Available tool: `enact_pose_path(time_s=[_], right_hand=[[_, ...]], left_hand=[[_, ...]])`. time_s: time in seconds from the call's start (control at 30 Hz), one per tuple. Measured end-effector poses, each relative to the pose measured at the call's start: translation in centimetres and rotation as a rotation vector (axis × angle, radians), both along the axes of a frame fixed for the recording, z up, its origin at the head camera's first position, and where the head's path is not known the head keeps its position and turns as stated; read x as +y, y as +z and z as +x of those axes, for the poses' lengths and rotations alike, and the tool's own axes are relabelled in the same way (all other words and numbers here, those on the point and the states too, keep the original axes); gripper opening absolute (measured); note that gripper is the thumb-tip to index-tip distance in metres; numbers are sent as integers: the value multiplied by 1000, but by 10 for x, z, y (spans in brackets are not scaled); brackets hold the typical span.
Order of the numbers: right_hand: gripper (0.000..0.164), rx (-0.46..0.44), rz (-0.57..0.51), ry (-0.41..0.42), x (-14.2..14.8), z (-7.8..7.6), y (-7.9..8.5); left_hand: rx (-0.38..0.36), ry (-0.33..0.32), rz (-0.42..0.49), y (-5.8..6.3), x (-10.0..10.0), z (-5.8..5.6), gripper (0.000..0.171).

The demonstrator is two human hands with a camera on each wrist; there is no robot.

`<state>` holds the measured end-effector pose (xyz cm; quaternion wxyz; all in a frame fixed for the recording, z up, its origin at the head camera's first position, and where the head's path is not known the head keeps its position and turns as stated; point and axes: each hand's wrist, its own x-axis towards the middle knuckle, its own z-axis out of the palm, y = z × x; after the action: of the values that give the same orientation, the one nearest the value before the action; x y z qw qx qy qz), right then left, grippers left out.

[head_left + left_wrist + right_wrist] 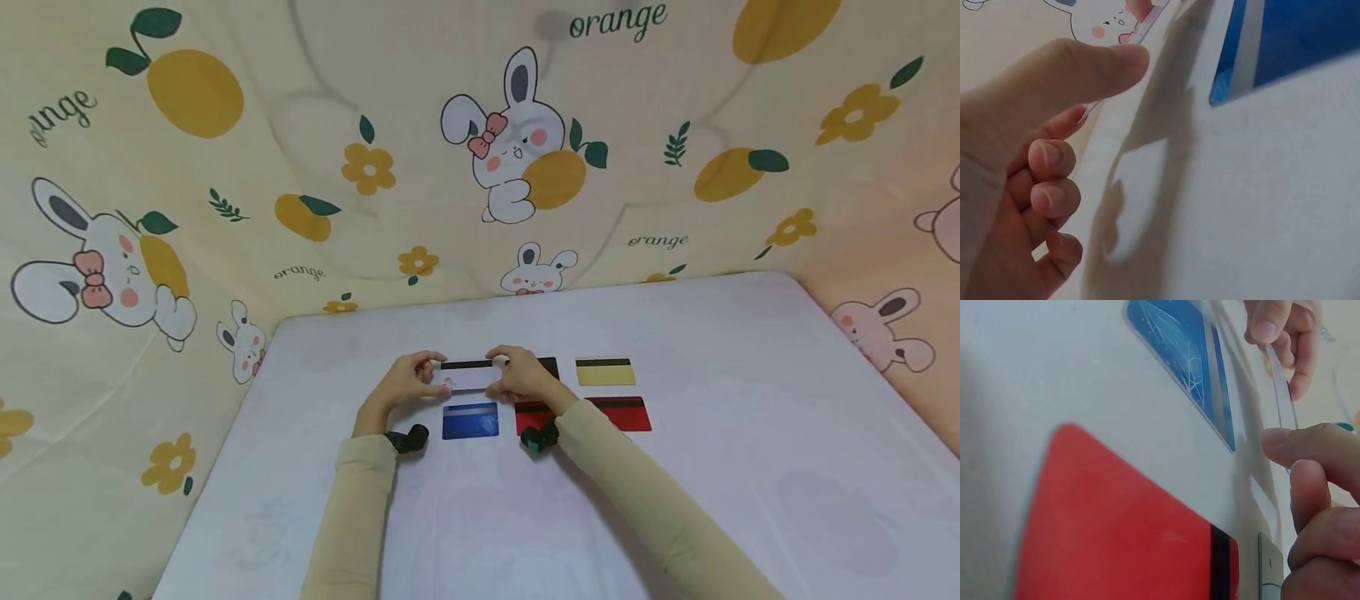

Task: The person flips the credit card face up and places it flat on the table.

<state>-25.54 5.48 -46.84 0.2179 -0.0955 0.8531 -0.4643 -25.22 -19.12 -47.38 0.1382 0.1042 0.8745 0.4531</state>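
A white card with a black magnetic stripe [467, 379] is held by both hands above the table, at the left of the back row of cards. My left hand [405, 379] pinches its left end between thumb and index finger, with the other fingers curled loosely. At the opposite end, my right hand [523, 373] pinches the card the same way. In the right wrist view the white card [1282, 394] appears nearly edge-on, raised off the surface. Just in front of it lies a blue card [470, 422]. A black card [551, 365] is partly hidden behind the right hand.
A gold card [606, 374] lies to the right in the back row. Two red cards lie in front: one red card [528, 410] is partly covered by the right wrist, the other red card [626, 414] farther right. The white table [465, 517] meets a patterned cloth backdrop [420, 217].
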Motion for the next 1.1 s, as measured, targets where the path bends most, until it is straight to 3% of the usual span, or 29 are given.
enact_pose_path(time_s=[0.13,0.47,0.8,1.1], right_hand=[[62,50,-10,15,3,1,-1],[60,71,-135,-4,7,7,-6],[64,77,-242,-30,9,13,-12],[64,103,-306,-39,13,21,-7]], left_hand=[[22,-3,13,3,1,4,54],[89,14,47,9,2,13,60],[80,37,77,10,5,21,60],[107,38,115,12,10,24,59]])
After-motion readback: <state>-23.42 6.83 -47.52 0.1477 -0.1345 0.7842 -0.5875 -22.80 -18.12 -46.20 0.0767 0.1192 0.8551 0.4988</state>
